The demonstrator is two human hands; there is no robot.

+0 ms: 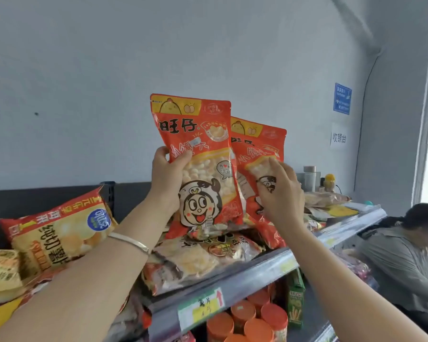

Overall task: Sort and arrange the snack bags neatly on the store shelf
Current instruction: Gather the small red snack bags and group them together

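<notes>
My left hand [167, 180] grips a red snack bag with a cartoon face [198, 154] by its left edge and holds it upright above the top shelf [269, 270]. Just behind it on the right stands a second identical red bag [257, 144]. My right hand [281, 191] lies against that bag's front with the fingers spread and nearly straight. Under both bags lie flat clear-fronted snack packs [198, 260]. A yellow and red chip bag [59, 230] leans upside down at the left.
More bags are piled at the far left [3, 272] and along the shelf to the right [326, 198]. Orange canisters [247, 319] and green boxes [294, 299] fill the shelf below. A seated person [405, 255] is at the right. The grey wall is behind.
</notes>
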